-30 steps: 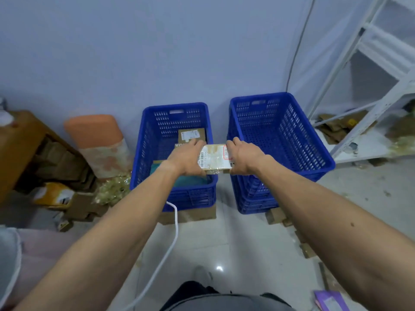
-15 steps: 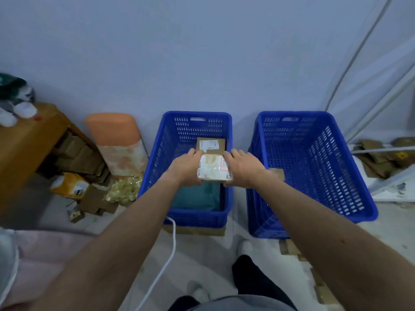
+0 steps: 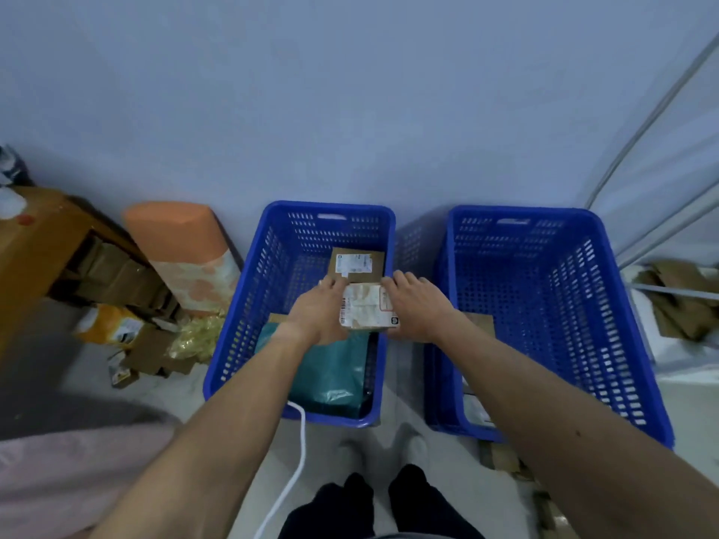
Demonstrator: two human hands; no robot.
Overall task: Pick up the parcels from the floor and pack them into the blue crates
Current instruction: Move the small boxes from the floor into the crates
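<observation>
Both hands hold a small labelled parcel (image 3: 367, 307) over the inside of the left blue crate (image 3: 249, 289). My left hand (image 3: 317, 311) grips its left edge and my right hand (image 3: 414, 305) grips its right edge. Beneath it in the crate lie a teal plastic mailer (image 3: 334, 373) and, at the far end, a brown cardboard parcel (image 3: 358, 262) with a white label. The right blue crate (image 3: 607, 305) stands beside it, holding a brown parcel (image 3: 482, 322) partly hidden by my right forearm and a flat labelled parcel (image 3: 476, 408) near its front.
A wall stands right behind the crates. To the left are an orange foam roll (image 3: 179, 247), a wooden cabinet (image 3: 35, 235) and loose parcels and cardboard (image 3: 132, 336) on the floor. A white cable (image 3: 288, 472) hangs by my legs. Shelf frame and cardboard (image 3: 677, 297) at right.
I have stepped closer and both hands have carried the parcel from above the crate's front right rim to over the inside of the left crate, lower down.
</observation>
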